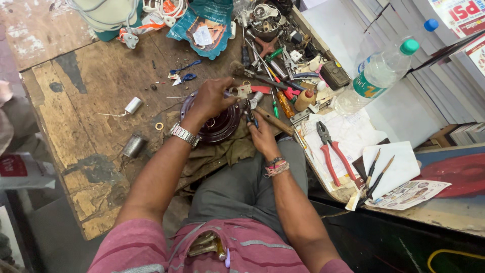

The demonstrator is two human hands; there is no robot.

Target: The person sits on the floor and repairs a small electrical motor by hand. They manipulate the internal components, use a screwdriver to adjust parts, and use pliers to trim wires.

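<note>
The left hand (212, 98) lies over a dark round metal motor housing (217, 126) on the worn workbench (96, 101), its fingertips pinched on a small pale fitting (240, 91) at the housing's far rim. The right hand (262, 134), just beside it, grips a thin dark-handled tool (251, 117) pointed at the housing. The housing looks heavy and rigid, best steadied by its rim; the fitting looks light and easy to drop. One housing, one fitting. Right of the hands: one red-handled pliers (331, 151), one plastic water bottle (376, 76).

teal pouch (206, 25) top centre; green-labelled bottle (376, 76) right
</note>
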